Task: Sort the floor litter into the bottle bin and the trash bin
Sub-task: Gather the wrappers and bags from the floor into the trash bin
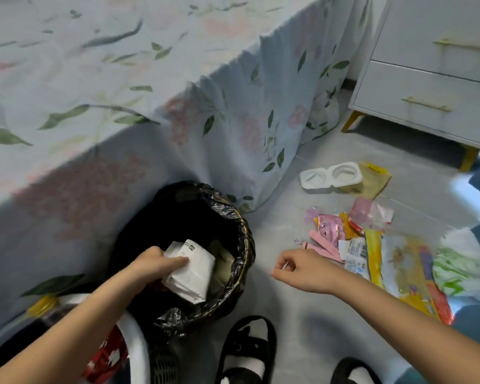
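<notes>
Both forearms are being extended forward from the bottom edge of the view, bare to the wrists. The left hand [157,263] is being held over the mouth of the trash bin [241,273], palm down, with the fingers being curled onto a white folded paper packet [190,273] that is being gripped just above the bin's opening. The right hand [297,268] is being held low over the floor [288,328], apart from the bin, with its fingers being loosely curled inward toward the palm; whether anything small is being pinched there cannot be told.

The trash bin, lined with a black plastic bag, is being kept just beside the hanging edge of a floral bedspread [247,120], and some crumpled items are being seen inside it under the packet. A second, white-rimmed bin [137,345] is being partly shown at the lower left, with red packaging inside.

Right of the right hand, a scatter of wrappers [372,256] in pink, yellow and white is lying on the floor, with a white plastic two-cup tray [330,176] beyond it, overlapping a yellow packet [374,176]. Black-and-white slippers [247,353] are being seen at the bottom, and a white drawer unit [432,79] at the upper right.
</notes>
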